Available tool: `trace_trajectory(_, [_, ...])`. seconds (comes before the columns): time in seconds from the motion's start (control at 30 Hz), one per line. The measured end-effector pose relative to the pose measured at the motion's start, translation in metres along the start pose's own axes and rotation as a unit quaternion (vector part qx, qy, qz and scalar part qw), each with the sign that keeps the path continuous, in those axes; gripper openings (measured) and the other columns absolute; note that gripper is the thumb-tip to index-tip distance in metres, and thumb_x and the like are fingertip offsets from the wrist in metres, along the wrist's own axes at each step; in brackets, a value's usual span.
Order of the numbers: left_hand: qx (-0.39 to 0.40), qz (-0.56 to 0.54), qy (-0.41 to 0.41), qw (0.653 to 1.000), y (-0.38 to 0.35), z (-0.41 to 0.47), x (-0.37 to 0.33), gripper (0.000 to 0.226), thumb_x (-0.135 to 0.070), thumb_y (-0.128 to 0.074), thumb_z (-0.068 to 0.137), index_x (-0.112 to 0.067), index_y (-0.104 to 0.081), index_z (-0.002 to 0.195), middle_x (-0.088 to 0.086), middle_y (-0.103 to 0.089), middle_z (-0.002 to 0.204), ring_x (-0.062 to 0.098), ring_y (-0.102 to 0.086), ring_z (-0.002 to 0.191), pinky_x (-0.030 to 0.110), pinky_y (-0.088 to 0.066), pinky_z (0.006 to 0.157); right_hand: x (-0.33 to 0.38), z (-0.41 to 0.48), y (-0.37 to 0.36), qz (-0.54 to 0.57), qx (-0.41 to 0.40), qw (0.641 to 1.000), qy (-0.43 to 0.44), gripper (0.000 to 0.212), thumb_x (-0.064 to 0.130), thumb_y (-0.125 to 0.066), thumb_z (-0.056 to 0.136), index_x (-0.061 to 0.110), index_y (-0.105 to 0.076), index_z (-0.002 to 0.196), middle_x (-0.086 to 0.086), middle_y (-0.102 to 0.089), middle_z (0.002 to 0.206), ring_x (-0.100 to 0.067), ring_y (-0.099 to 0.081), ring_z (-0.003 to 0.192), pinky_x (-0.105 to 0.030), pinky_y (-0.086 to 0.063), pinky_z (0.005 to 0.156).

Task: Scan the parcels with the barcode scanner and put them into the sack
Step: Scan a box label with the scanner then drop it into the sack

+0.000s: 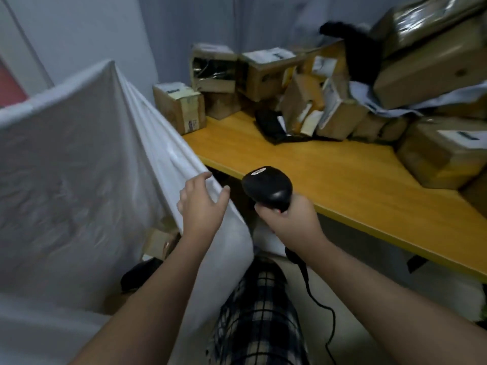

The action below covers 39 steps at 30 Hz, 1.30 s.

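Note:
A large white sack (pixel 79 167) stands open on the left, its rim stretched wide. Inside it, low down, lies a brown parcel (pixel 158 241). My left hand (pixel 203 204) hovers over the sack's right rim, fingers apart and empty. My right hand (pixel 287 219) grips the handle of a black barcode scanner (pixel 267 187), whose cable hangs down past my leg. Several brown cardboard parcels (pixel 303 101) are heaped at the back and right of the yellow wooden table (pixel 342 180). One small box (pixel 180 106) stands nearest the sack.
A black pouch (pixel 274 126) lies on the table in front of the heap. Large taped boxes (pixel 434 67) tower at the far right. The table's front edge runs diagonally past my right hand. Grey walls close the corner behind.

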<state>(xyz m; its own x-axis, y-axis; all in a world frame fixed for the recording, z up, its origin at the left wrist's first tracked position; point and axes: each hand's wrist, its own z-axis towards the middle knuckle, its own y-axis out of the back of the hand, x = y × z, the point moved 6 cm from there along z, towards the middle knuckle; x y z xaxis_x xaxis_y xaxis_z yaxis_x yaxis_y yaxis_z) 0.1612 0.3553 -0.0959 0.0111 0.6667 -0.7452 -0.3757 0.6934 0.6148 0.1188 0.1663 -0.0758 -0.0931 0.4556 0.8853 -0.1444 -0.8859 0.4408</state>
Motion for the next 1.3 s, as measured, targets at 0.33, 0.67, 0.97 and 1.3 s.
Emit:
trace_trajectory(0.33, [0.098, 0.014, -0.163, 0.982, -0.072, -0.040, -0.171, 0.054, -0.046, -0.057, 0.091, -0.022, -0.044, 0.137, 0.003, -0.045, 0.139, 0.025, -0.037, 0.130, 0.040, -0.029, 0.104, -0.015, -0.035, 0.185, 0.029, -0.199, 0.979, -0.030, 0.024, 0.021, -0.077, 0.079, 0.020, -0.056, 0.068, 0.003, -0.056, 0.057, -0.025, -0.062, 0.062, -0.043, -0.053, 0.066])
trace_trajectory(0.67, [0.090, 0.125, -0.200, 0.968, -0.115, 0.048, -0.221, 0.060, -0.044, -0.055, 0.093, -0.027, -0.033, 0.145, 0.015, -0.021, 0.151, 0.035, -0.028, 0.134, 0.046, -0.031, 0.108, -0.035, 0.009, 0.215, 0.103, -0.199, 0.971, -0.078, 0.020, 0.021, -0.070, 0.085, 0.003, -0.066, 0.094, -0.011, -0.063, 0.072, -0.018, -0.060, 0.052, -0.035, -0.051, 0.062])
trace_trajectory(0.97, [0.167, 0.237, -0.161, 0.943, -0.151, 0.136, -0.232, 0.038, -0.046, -0.038, 0.099, -0.029, -0.039, 0.133, 0.020, -0.022, 0.147, 0.043, -0.032, 0.127, 0.050, -0.040, 0.096, -0.031, 0.065, 0.185, 0.152, -0.105, 0.974, -0.135, 0.009, 0.027, -0.067, 0.088, 0.019, -0.063, 0.089, -0.006, -0.066, 0.070, -0.018, -0.059, 0.055, -0.034, -0.055, 0.066])
trace_trajectory(1.3, [0.024, -0.114, -0.149, 0.982, -0.079, 0.084, -0.196, 0.072, -0.017, -0.065, 0.087, -0.018, -0.023, 0.146, 0.011, -0.024, 0.144, 0.022, -0.035, 0.129, 0.026, -0.029, 0.104, -0.023, 0.047, 0.185, 0.142, -0.105, 0.980, -0.091, 0.008, 0.024, -0.068, 0.088, 0.018, -0.065, 0.092, -0.008, -0.066, 0.071, -0.016, -0.058, 0.051, -0.028, -0.051, 0.061])
